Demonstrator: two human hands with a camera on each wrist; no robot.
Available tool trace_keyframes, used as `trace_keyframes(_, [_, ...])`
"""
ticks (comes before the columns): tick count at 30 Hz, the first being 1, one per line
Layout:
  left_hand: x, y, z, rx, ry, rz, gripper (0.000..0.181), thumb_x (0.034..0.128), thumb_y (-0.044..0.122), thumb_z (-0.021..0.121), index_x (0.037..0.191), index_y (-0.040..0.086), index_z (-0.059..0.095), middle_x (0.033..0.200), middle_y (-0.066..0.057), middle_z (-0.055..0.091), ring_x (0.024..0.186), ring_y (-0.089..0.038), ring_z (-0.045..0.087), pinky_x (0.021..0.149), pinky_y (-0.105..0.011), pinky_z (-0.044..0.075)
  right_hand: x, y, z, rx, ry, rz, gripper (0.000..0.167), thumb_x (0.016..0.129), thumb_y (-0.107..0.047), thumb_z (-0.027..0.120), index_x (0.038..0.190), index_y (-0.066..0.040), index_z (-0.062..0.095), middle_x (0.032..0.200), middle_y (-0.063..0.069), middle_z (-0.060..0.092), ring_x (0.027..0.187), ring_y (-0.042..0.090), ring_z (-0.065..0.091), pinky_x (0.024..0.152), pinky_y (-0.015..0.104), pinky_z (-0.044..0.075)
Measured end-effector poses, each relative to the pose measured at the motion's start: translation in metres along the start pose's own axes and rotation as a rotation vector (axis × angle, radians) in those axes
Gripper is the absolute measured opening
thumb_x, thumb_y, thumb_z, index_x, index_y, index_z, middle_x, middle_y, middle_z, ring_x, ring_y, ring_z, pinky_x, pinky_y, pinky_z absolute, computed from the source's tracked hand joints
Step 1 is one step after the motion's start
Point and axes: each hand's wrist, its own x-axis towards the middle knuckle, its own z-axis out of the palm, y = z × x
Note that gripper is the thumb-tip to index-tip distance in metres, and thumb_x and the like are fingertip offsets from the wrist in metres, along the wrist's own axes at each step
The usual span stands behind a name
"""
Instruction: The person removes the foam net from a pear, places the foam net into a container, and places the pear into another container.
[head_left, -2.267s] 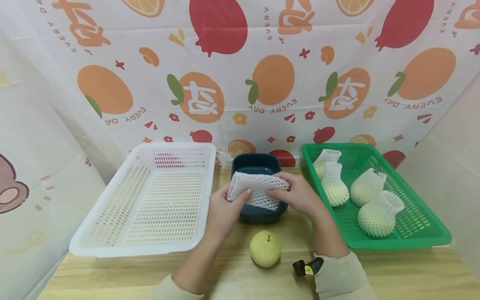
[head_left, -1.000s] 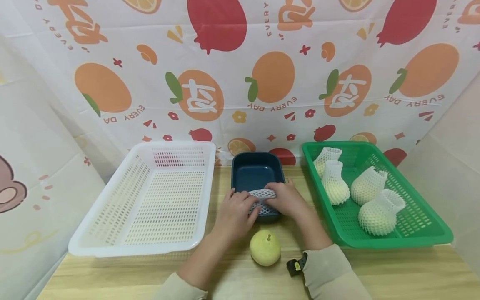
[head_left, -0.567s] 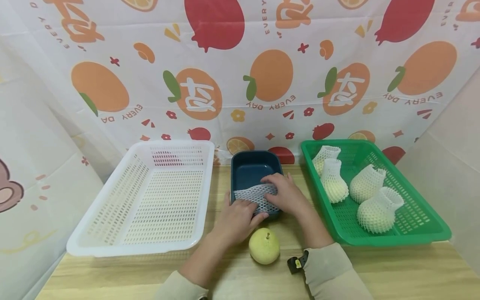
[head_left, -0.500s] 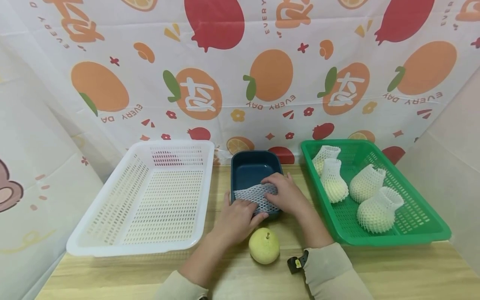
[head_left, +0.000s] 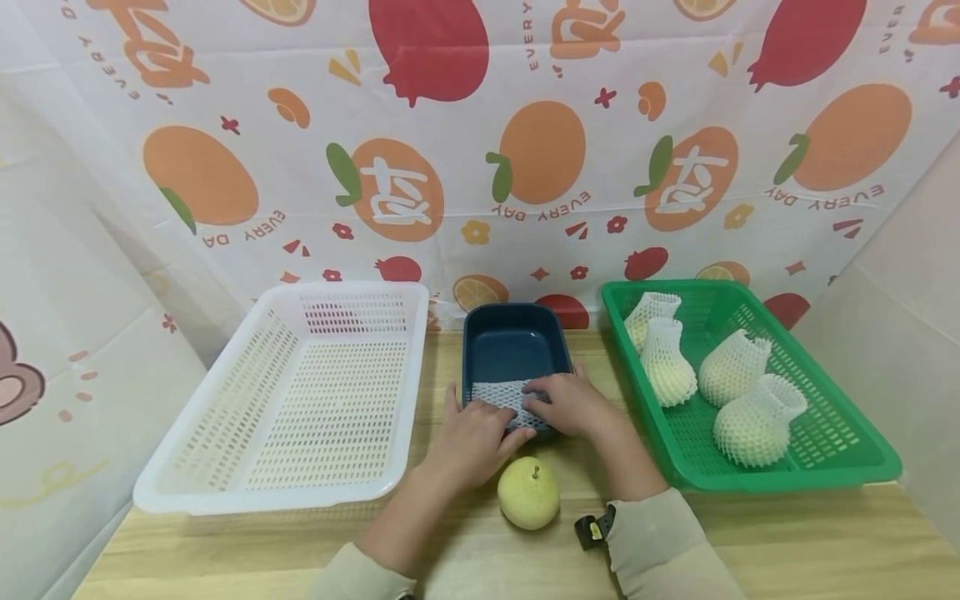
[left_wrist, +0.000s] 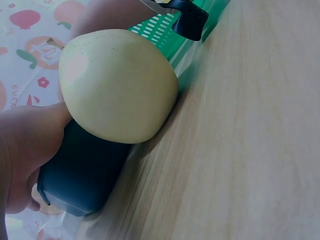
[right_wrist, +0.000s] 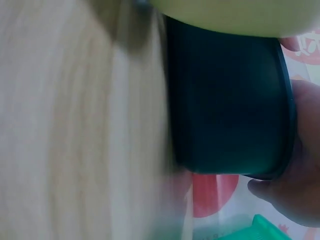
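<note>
A white foam fruit net lies flattened in the near half of a dark blue box. My left hand is over the box's near left corner, its fingers resting on the net and its thumb by the near rim. From the right, my right hand touches the net with index finger and thumb; its other fingertips are partly hidden past the right rim. One bare yellow-green pear stands on the table just in front of the box. It looms large in the left wrist view, where the net is hidden.
To the left stands a white plastic basket with nothing visible in it. On the right, a green basket holds several pears in foam nets. A printed cloth hangs behind the wooden table.
The net has gone from being held above the box to lying down inside it. My right hand has lowered slightly toward me in the last half second; the left has barely moved.
</note>
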Motion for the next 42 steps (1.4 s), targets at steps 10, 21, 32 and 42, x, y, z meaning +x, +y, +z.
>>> trace_keyframes(10, [-0.002,0.002,-0.006,-0.046,0.019,0.012,0.045,0.1008,0.053,0.043,0.112,0.019,0.071,0.112,-0.004,0.073,0.109,-0.024,0.065,0.110,-0.071,0.020,-0.023,-0.012,-0.028,0.054,0.106,-0.070,0.017,0.094,-0.027,0.067,0.102,-0.015,0.075,0.096,-0.002,0.071,0.094,0.018,0.063,0.096,0.041,0.049])
trace_keyframes(21, [-0.004,0.001,-0.011,-0.131,0.167,0.042,0.022,0.0984,0.034,0.058,0.106,0.018,0.072,0.104,0.001,0.073,0.103,-0.017,0.067,0.113,-0.065,0.024,-0.064,-0.044,-0.050,0.186,-0.184,-0.220,0.017,0.082,-0.039,0.078,0.078,-0.025,0.070,0.068,-0.014,0.062,0.063,0.005,0.056,0.060,0.024,0.050])
trace_keyframes(32, [-0.006,0.003,-0.016,-0.267,0.372,0.083,0.012,0.0961,0.022,0.062,0.094,0.018,0.074,0.092,0.005,0.074,0.095,-0.013,0.069,0.108,-0.058,0.039,-0.065,-0.061,-0.043,0.128,-0.250,-0.254,0.013,0.078,-0.008,0.078,0.072,-0.017,0.070,0.063,-0.012,0.059,0.059,0.002,0.051,0.058,0.021,0.047])
trace_keyframes(42, [-0.008,0.004,-0.019,-0.390,0.416,0.079,0.018,0.0980,0.022,0.059,0.091,0.018,0.076,0.089,0.005,0.074,0.086,-0.010,0.069,0.077,-0.029,0.056,-0.064,-0.058,-0.042,0.123,-0.130,-0.355,0.019,0.081,0.000,0.067,0.075,-0.018,0.067,0.065,-0.014,0.054,0.061,0.001,0.047,0.057,0.018,0.043])
